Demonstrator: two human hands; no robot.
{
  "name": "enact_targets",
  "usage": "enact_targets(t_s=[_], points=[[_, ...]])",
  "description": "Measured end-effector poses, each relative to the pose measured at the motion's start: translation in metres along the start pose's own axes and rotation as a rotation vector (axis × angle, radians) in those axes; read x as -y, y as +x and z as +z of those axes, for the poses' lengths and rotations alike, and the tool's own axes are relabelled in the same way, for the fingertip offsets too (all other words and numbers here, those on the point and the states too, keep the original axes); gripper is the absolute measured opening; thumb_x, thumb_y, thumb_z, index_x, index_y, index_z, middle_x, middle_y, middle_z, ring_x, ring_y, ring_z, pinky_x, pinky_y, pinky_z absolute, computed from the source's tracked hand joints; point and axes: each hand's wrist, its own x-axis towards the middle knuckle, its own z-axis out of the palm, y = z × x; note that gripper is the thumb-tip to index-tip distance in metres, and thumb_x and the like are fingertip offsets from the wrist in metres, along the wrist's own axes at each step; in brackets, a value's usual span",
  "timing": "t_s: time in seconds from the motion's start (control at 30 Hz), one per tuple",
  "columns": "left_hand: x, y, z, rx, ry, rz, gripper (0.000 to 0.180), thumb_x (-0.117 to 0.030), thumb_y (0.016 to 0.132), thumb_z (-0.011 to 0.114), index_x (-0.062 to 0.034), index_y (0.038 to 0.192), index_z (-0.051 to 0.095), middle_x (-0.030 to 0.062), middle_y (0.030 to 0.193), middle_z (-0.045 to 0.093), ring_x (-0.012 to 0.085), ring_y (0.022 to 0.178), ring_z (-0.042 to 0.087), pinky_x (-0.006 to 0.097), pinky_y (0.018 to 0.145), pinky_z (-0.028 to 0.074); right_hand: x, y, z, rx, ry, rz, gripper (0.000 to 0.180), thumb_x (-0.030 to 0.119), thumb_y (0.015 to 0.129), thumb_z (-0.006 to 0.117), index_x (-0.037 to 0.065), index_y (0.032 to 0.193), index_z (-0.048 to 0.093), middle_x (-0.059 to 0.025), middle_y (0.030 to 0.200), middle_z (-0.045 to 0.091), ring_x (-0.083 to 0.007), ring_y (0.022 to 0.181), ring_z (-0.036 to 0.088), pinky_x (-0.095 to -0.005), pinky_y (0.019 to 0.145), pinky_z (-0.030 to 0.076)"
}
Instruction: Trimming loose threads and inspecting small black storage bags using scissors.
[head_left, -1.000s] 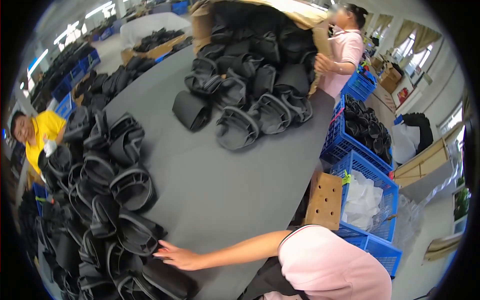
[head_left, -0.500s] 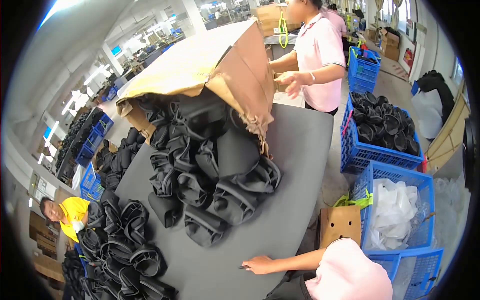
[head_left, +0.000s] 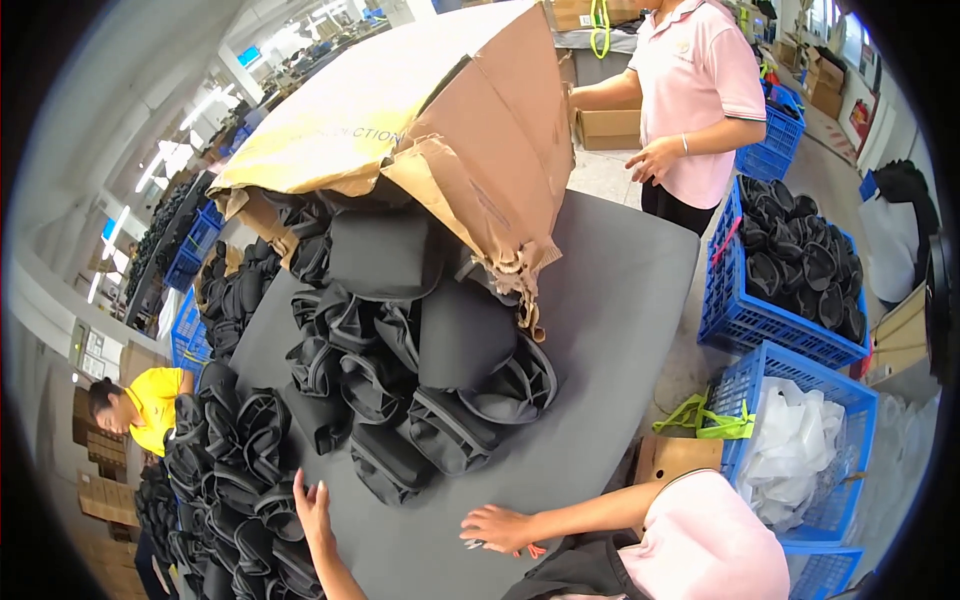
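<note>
My left hand is open, fingers spread, at the right edge of a heap of black moulded fabric cases, holding nothing. My right hand is low over the grey tabletop, its fingers closed over what look like small scissors. Red-orange handle parts show under its wrist side, and a light tip shows at the fingers; the rest is hidden. In front of both hands, more black fabric cases spill from a large, torn cardboard box tipped on its side.
A person in a pink shirt stands beyond the box; another in yellow is at the left, behind the heap. At right stand a blue crate of black cases, a crate with white plastic bags and a small cardboard box.
My left hand has come into view beside the left heap. My right hand has shifted slightly left. The view has shifted, and the pink-shirted person's near hand has lowered.
</note>
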Motion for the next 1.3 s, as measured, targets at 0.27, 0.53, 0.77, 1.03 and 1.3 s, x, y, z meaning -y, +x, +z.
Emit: enact_targets(t_s=[0.27, 0.53, 0.77, 1.03, 1.3], points=[[-0.117, 0.090, 0.055, 0.168, 0.222, 0.330, 0.062, -0.020, 0.080, 0.064, -0.0078, 0.134, 0.037, 0.0114, 0.138, 0.037, 0.0303, 0.124, 0.038, 0.038, 0.099, 0.035, -0.004, 0.121, -0.281, -0.901, -0.441, -0.207, 0.031, 0.007, 0.076, 0.055, 0.002, 0.107, 0.060, -0.0148, 0.113, 0.053, -0.0339, 0.111, 0.048, -0.0415, 0.094, 0.040], [-0.244, 0.170, 0.165, 0.170, 0.214, 0.668, 0.062, -0.035, 0.084, 0.059, -0.0048, 0.133, 0.035, 0.0162, 0.131, 0.043, 0.0288, 0.119, 0.043, 0.036, 0.098, 0.036, 0.001, 0.164, -0.388, -1.142, -0.715, -0.188, 0.038, 0.004, 0.073, 0.059, 0.004, 0.111, 0.055, -0.0101, 0.115, 0.052, -0.0308, 0.111, 0.047, -0.0406, 0.091, 0.038], [-0.282, 0.226, 0.230, 0.307, -0.055, 0.775, 0.052, -0.020, 0.088, 0.056, 0.0019, 0.130, 0.035, 0.0121, 0.128, 0.045, 0.0205, 0.118, 0.041, 0.030, 0.099, 0.031, -0.123, 0.187, -0.378, -1.335, -0.169, 0.204, 0.033, 0.025, 0.084, 0.055, 0.001, 0.106, 0.057, -0.0204, 0.102, 0.059, -0.0367, 0.098, 0.054, -0.0416, 0.087, 0.040], [-0.241, 0.221, 0.210, 0.454, -0.205, 0.628, 0.050, -0.029, 0.092, 0.047, -0.0093, 0.135, 0.030, 0.0085, 0.127, 0.042, 0.0178, 0.116, 0.039, 0.029, 0.100, 0.026, -0.098, 0.163, -0.331, -1.078, -0.409, 0.358, 0.058, 0.021, 0.085, 0.053, 0.012, 0.137, 0.029, -0.0218, 0.131, 0.038, -0.0392, 0.108, 0.048, -0.0454, 0.091, 0.041], [-0.194, 0.171, 0.177, 0.479, -0.318, 0.584, 0.044, -0.007, 0.083, 0.044, -0.0078, 0.127, 0.035, 0.0054, 0.115, 0.047, 0.0130, 0.102, 0.046, 0.024, 0.090, 0.033, -0.051, 0.134, -0.289, -0.749, -0.109, 0.446, 0.071, 0.016, 0.083, 0.057, 0.016, 0.141, 0.016, -0.0205, 0.137, 0.028, -0.0386, 0.085, 0.059, -0.0442, 0.070, 0.052]])
